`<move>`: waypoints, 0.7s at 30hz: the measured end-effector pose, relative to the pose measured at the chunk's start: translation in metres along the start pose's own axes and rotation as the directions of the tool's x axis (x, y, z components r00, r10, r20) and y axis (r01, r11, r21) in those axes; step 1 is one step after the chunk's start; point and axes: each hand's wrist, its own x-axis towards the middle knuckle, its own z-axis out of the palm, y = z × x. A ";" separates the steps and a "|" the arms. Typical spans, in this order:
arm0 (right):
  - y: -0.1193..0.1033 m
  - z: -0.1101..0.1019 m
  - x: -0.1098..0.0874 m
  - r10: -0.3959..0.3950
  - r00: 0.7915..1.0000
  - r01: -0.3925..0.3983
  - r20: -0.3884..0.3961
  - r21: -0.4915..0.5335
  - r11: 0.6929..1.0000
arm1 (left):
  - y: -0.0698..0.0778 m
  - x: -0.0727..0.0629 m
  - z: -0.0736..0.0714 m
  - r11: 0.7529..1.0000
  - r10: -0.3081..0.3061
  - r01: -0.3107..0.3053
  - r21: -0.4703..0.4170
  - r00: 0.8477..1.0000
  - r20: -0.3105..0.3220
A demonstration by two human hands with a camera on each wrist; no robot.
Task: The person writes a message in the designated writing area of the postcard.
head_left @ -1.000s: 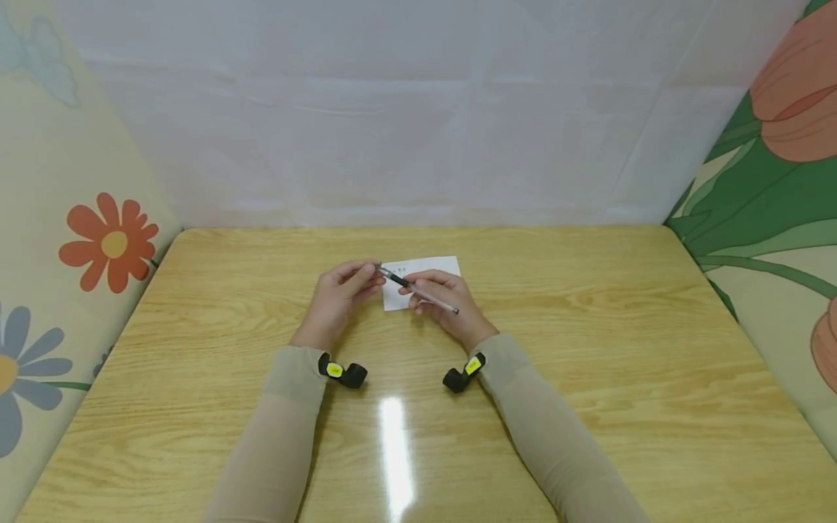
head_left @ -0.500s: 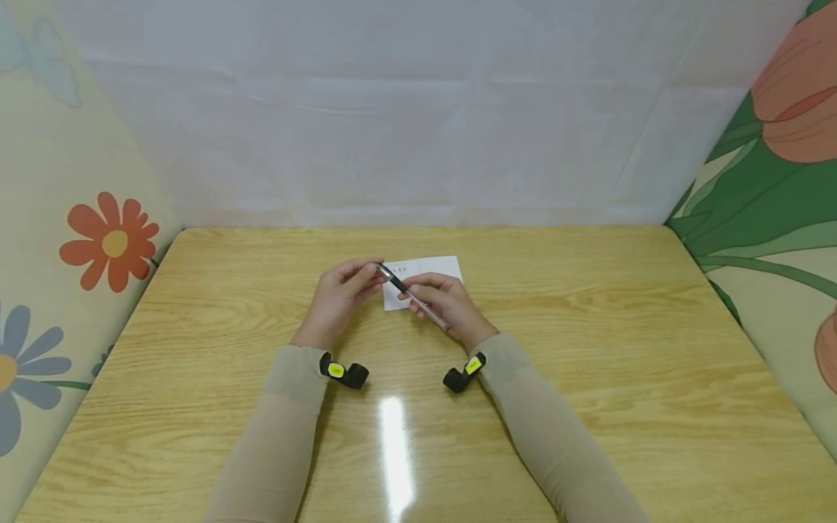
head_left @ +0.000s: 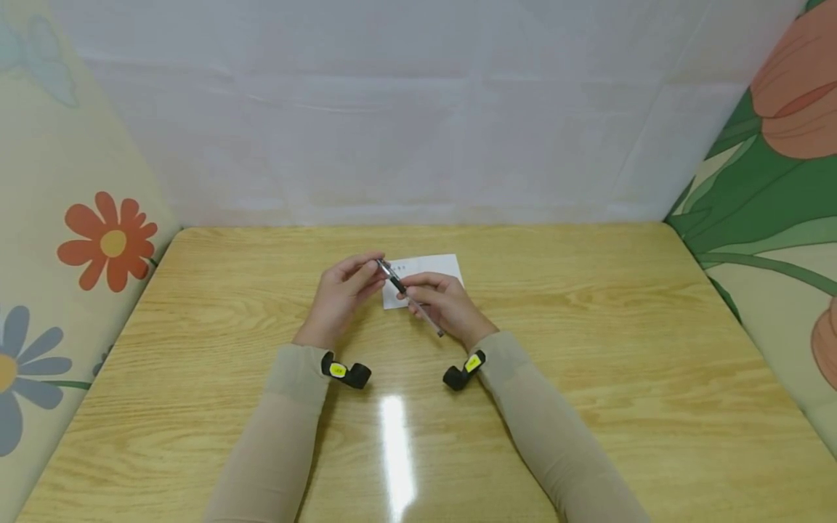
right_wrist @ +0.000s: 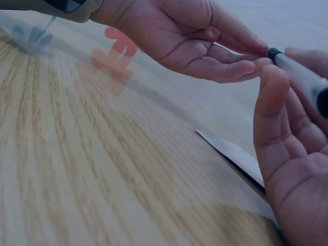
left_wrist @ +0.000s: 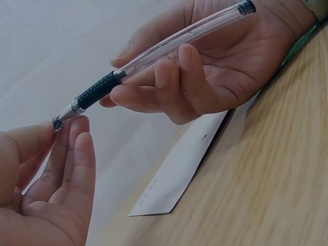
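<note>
A gel pen (head_left: 397, 283) with a clear barrel and black rubber grip is held at a slant above the table between both hands. At its silver tip end, my left hand (head_left: 338, 296) pinches with thumb and fingertips. My right hand (head_left: 451, 301) holds the pen near the grip between thumb and fingers, its other fingers bent. In the left wrist view, the barrel's dark end plug (left_wrist: 247, 7) points up and right across the right palm. Beneath the hands lies a white slip of paper (head_left: 434, 264) with small dark writing, partly covered by the right hand.
The wood-grain table (head_left: 588, 312) extends around the hands, with a bright light reflection near its front. A white cloth (head_left: 418, 131) hangs behind the far edge. Flower-patterned panels (head_left: 112, 243) stand at both sides.
The pen's rear end has swung down and to the left in the head view, so the pen stands steeper. Both hands stay nearly in place, the left fingertips slightly higher.
</note>
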 end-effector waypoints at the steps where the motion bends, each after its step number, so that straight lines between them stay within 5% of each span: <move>1: 0.000 0.000 0.000 -0.002 1.000 0.002 0.001 -0.003 1.000 | 0.000 0.000 0.000 1.000 0.000 0.000 -0.003 1.000 -0.003; 21: -0.001 -0.006 0.001 -0.123 0.990 0.119 -0.075 -0.055 0.991 | 0.005 -0.002 0.000 0.998 0.002 -0.001 0.065 1.000 -0.005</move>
